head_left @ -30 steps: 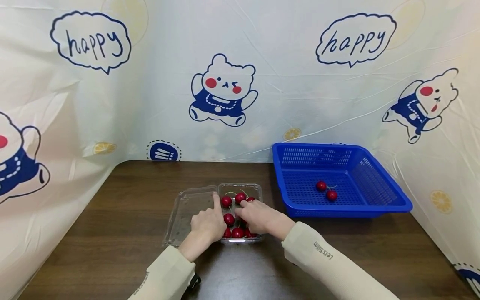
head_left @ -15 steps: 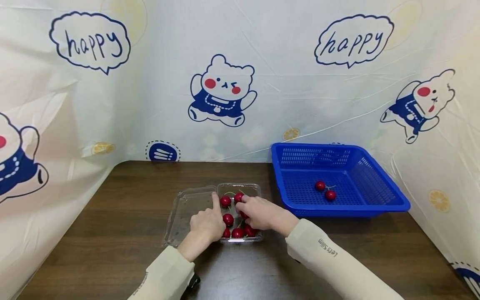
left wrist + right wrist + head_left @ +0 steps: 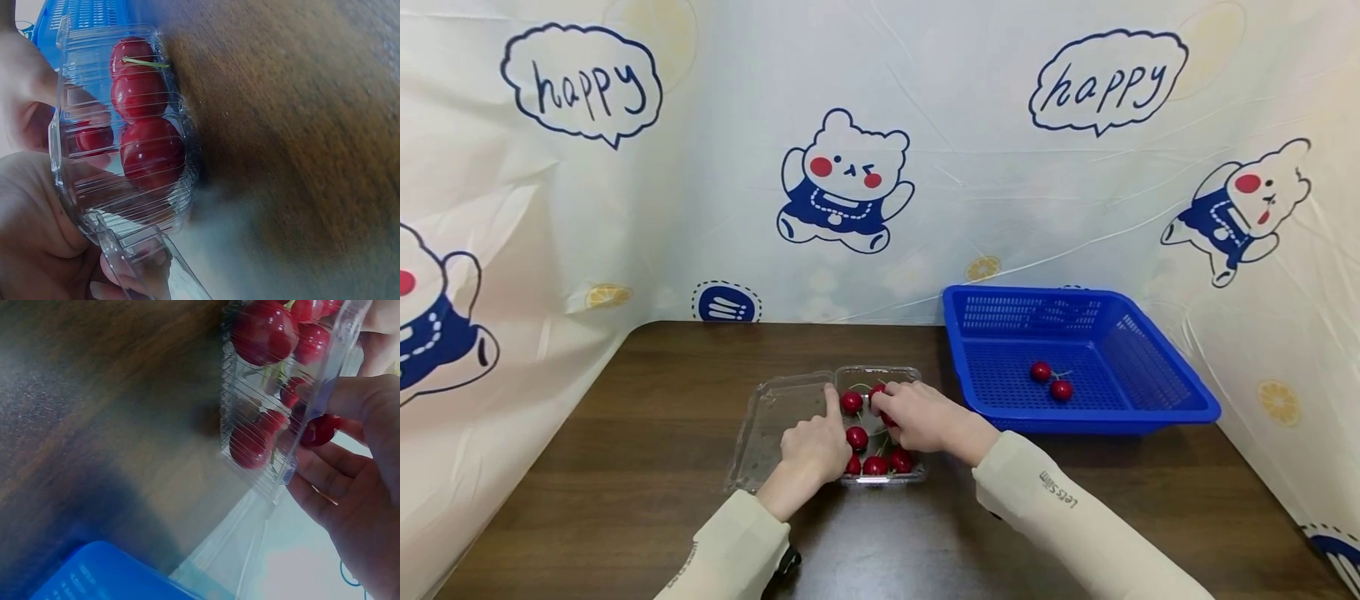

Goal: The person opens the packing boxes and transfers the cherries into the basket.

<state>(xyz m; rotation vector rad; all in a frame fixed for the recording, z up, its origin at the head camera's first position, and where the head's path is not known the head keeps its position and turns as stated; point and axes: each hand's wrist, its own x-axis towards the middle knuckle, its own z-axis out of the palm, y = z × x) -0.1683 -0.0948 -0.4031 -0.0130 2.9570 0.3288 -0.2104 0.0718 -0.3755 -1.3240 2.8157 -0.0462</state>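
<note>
A clear plastic clamshell box (image 3: 880, 481) lies with its lid (image 3: 775, 433) folded out to the left. Several red cherries sit inside, among them one cherry (image 3: 857, 437) in the middle and a large cherry (image 3: 153, 153) at the near wall. My left hand (image 3: 816, 446) grips the box's left, hinged edge, index finger stretched along it. At the box's right side, my right hand (image 3: 921, 421) pinches a dark red cherry (image 3: 320, 430) between thumb and fingers, just at the rim. Part of the box's contents is hidden behind that hand.
A blue plastic basket (image 3: 1097, 414) stands to the right of the box, with two cherries (image 3: 1051, 381) joined by stems on its floor. Beneath everything is a dark wooden table (image 3: 647, 433). A printed cloth (image 3: 722, 183) hangs behind and along both sides.
My right hand has shifted up and slightly right from within the box, uncovering cherries at the near right corner, and a cherry shows in its fingers. My left hand stays put.
</note>
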